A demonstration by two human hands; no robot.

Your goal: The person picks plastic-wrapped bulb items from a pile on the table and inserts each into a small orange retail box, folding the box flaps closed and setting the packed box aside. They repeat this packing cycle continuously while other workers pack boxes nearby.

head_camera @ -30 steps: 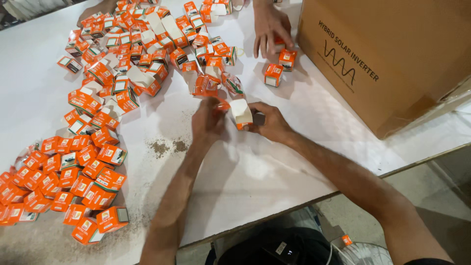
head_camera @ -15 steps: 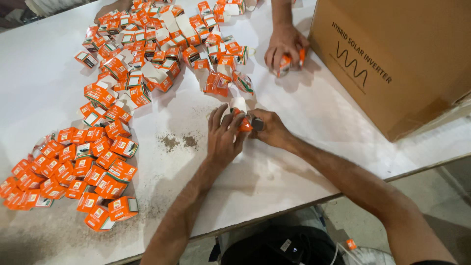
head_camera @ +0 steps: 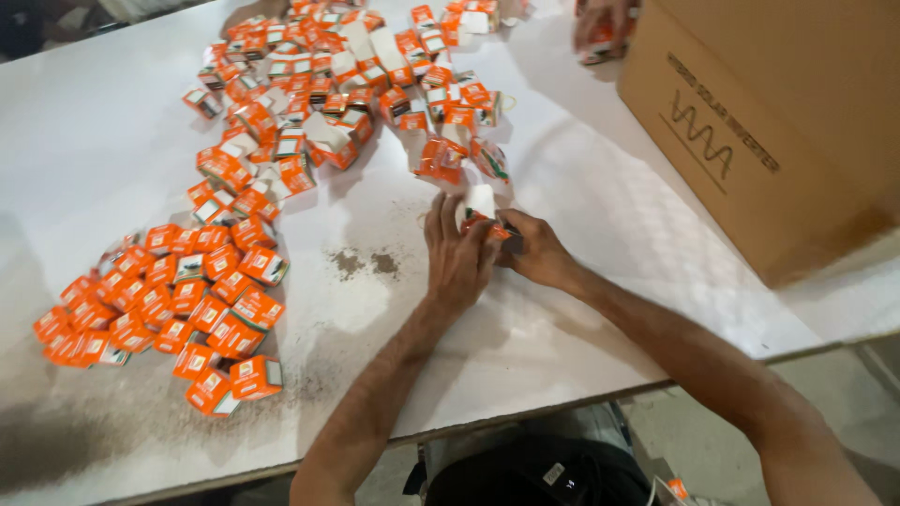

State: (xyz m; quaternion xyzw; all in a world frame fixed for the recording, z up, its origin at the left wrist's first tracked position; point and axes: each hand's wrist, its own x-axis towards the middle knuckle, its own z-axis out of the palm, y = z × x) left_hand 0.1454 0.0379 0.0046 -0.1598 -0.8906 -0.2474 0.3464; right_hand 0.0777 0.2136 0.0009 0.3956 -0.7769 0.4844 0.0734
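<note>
Both the left hand and right hand close their grip on a small orange-and-white box mid-tabletop, loose box heaps at eleven o'clock, a cardboard carton at two, another person's blurred hand cut off at twelve.

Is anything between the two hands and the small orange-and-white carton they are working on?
Nothing visible: the left hand and right hand both grip the small orange-and-white carton directly, over bare white table.

One large brown cardboard carton sits at two o'clock. Small orange-and-white boxes lie in dozens, too many to count exactly, from eight through twelve o'clock. Three hands show.
</note>
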